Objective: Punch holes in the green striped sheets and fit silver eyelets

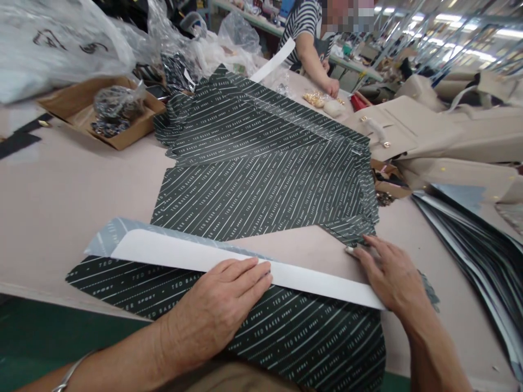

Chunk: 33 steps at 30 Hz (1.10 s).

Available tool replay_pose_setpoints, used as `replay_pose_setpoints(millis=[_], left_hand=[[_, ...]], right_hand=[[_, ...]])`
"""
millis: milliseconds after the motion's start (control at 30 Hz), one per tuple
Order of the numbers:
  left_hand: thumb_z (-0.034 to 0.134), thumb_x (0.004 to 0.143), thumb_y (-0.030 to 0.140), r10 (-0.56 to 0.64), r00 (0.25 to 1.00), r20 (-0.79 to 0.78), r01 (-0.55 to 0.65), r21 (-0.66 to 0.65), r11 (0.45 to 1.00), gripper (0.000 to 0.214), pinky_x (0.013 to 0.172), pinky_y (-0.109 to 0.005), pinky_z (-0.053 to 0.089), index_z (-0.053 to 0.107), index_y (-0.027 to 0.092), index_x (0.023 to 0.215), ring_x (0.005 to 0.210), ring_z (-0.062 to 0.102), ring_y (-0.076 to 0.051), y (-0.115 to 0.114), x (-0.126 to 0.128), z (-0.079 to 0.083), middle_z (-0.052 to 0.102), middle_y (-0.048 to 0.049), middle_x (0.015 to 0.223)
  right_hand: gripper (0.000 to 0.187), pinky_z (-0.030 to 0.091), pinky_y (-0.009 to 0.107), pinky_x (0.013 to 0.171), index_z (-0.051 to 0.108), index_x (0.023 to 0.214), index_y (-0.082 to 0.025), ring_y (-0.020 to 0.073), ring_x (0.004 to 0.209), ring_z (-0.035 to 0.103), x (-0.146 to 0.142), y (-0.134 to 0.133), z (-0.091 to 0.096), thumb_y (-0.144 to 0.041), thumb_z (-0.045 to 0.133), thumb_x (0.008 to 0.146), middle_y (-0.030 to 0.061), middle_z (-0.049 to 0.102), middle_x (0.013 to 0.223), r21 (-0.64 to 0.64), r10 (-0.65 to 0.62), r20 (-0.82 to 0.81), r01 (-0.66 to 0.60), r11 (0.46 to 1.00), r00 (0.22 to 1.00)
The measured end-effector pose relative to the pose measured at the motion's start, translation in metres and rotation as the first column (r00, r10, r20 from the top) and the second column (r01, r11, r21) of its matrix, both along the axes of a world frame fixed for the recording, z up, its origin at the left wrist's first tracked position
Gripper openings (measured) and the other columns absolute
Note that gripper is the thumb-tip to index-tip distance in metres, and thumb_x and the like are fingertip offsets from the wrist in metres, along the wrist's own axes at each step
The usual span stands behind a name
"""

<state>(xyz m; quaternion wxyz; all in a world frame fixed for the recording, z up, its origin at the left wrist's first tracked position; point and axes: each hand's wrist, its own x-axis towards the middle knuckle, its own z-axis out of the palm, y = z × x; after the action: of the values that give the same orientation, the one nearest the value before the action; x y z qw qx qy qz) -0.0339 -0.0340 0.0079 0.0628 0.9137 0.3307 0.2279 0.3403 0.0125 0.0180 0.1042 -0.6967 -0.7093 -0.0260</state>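
A dark printed fabric panel [310, 337] with white diagonal stripes and lettering lies at the table's front edge and hangs over it. Across it runs a long white stiff strip [163, 250], with the panel's grey-blue underside showing along its far edge. My left hand [232, 294] lies flat on the strip's middle, fingers stretched out. At the strip's right end, my right hand [386, 272] is open, thumb and fingers apart. Its fingertips reach the near corner of a large pile of matching printed pieces [261, 190]. Whether they touch that corner, I cannot tell.
A cardboard box [118, 139] with bagged small parts stands at the left, near plastic bags [65, 49]. Stacked dark sheets [469, 261] lie at the right, below beige bags [412, 125]. Across the table, a person in a striped top [302, 24] handles small gold-coloured parts [314, 99].
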Motion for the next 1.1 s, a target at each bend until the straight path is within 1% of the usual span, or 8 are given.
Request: replay_pose_setpoints(millis=[133,333,500,633,733,867,1000,1100], left_hand=[[0.034,0.102,0.008,0.001,1.0,-0.001,-0.001,-0.018,1.0,0.041,0.107,-0.038,0.049,0.056,0.014,0.136,0.131,0.051,-0.02,-0.001,0.0,0.002,0.058,-0.003,0.141],[0.035,0.101,0.007,0.021,1.0,-0.001,-0.021,-0.027,0.999,0.041,0.106,-0.039,0.05,0.057,0.015,0.134,0.131,0.052,-0.019,0.0,0.002,0.003,0.058,-0.0038,0.141],[0.034,0.1,0.007,0.028,1.0,0.006,-0.028,-0.033,0.999,0.041,0.105,-0.039,0.05,0.058,0.015,0.133,0.13,0.052,-0.019,0.0,0.001,0.003,0.058,-0.0057,0.139],[0.035,0.1,0.007,0.027,1.0,0.006,-0.027,-0.052,0.998,0.041,0.106,-0.04,0.049,0.055,0.014,0.135,0.131,0.05,-0.021,-0.002,0.0,0.0,0.056,-0.0079,0.141],[0.036,0.1,0.007,0.03,1.0,0.006,-0.03,-0.077,0.997,0.041,0.108,-0.04,0.047,0.054,0.015,0.136,0.13,0.049,-0.022,-0.003,0.0,-0.002,0.054,-0.0092,0.14],[0.037,0.1,0.008,0.022,0.999,0.026,-0.02,-0.073,0.997,0.039,0.105,-0.039,0.049,0.055,0.012,0.135,0.126,0.051,-0.023,-0.003,0.001,-0.001,0.056,-0.0111,0.134],[0.038,0.099,0.008,0.025,0.999,0.037,-0.023,-0.068,0.997,0.038,0.104,-0.039,0.05,0.056,0.01,0.132,0.122,0.053,-0.024,-0.003,0.001,0.0,0.058,-0.0114,0.129],[0.038,0.097,0.007,0.032,0.998,0.052,-0.028,-0.077,0.997,0.039,0.105,-0.039,0.05,0.056,0.01,0.132,0.123,0.053,-0.024,-0.003,0.002,-0.001,0.058,-0.0117,0.13]], right_hand=[[0.046,0.048,0.049,0.1,0.072,0.11,-0.019,0.0303,0.109,0.066,0.011,-0.001,-0.007,-0.053,0.044,0.097,0.0137,0.074,0.113,-0.073,0.104,-0.051,-0.108,0.992,0.993],[0.041,0.051,0.048,0.094,0.071,0.1,-0.02,0.03,0.103,0.067,0.009,-0.006,-0.008,-0.051,0.044,0.098,0.0144,0.074,0.105,-0.008,0.209,-0.042,-0.21,0.978,0.977],[0.038,0.052,0.038,0.071,0.067,0.104,-0.024,0.0257,0.079,0.071,-0.005,-0.017,0.042,-0.054,0.046,0.095,0.0116,0.074,0.089,0.139,-0.068,-0.084,0.08,0.987,0.994],[0.029,0.048,0.031,0.057,0.067,0.101,-0.029,0.0189,0.063,0.067,-0.054,-0.033,0.085,-0.053,0.058,0.089,0.0056,0.07,0.073,0.105,-0.158,-0.237,0.188,0.977,0.958],[0.023,0.047,0.026,0.051,0.072,0.089,-0.026,0.0163,0.058,0.065,-0.103,-0.034,0.086,-0.048,0.067,0.085,0.0013,0.072,0.073,-0.095,-0.031,-0.433,-0.012,0.995,0.901],[0.018,0.051,0.026,0.065,0.075,0.086,-0.024,0.0163,0.071,0.068,-0.153,-0.017,0.063,-0.033,0.061,0.091,0.0001,0.076,0.08,-0.407,0.02,-0.604,-0.33,0.852,0.797],[0.017,0.048,0.027,0.067,0.075,0.086,-0.021,0.0163,0.073,0.068,-0.171,0.0,0.046,-0.02,0.058,0.09,0.0013,0.076,0.08,-0.52,0.069,-0.568,-0.422,0.742,0.82],[0.019,0.044,0.027,0.063,0.074,0.083,-0.019,0.0161,0.069,0.065,-0.172,0.006,0.04,-0.02,0.056,0.091,0.0024,0.074,0.076,-0.536,0.111,-0.558,-0.46,0.708,0.822]])
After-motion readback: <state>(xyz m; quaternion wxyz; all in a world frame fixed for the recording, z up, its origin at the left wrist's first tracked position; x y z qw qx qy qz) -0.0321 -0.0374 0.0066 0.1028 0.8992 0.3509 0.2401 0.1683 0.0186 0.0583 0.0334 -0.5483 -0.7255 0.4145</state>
